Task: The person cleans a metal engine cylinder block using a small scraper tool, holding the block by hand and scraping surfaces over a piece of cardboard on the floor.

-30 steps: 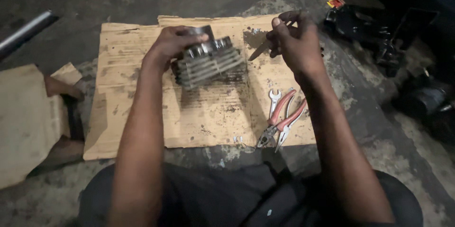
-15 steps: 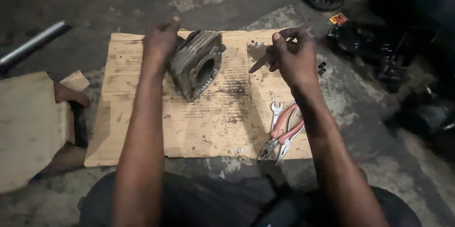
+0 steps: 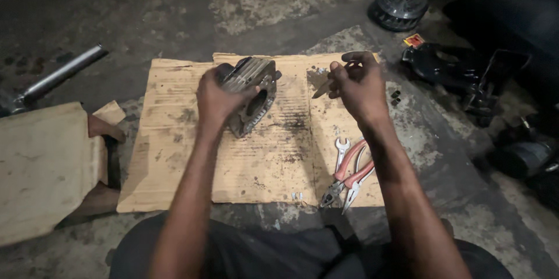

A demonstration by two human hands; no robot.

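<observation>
The left hand (image 3: 216, 99) hides part of the finned cylinder (image 3: 251, 94); the right hand's (image 3: 358, 84) small tool stays unclear.

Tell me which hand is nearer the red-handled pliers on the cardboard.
Right. The right hand hovers directly above the pliers, up the sheet from them, pinching a small dark tool. The left hand grips the finned cylinder, farther off to the left.

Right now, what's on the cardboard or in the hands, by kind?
Finned engine cylinder, in left hand: 1
Small blade-like tool, in right hand: 1
Red-handled pliers: 2
Spanner: 1
Total: 5
</observation>
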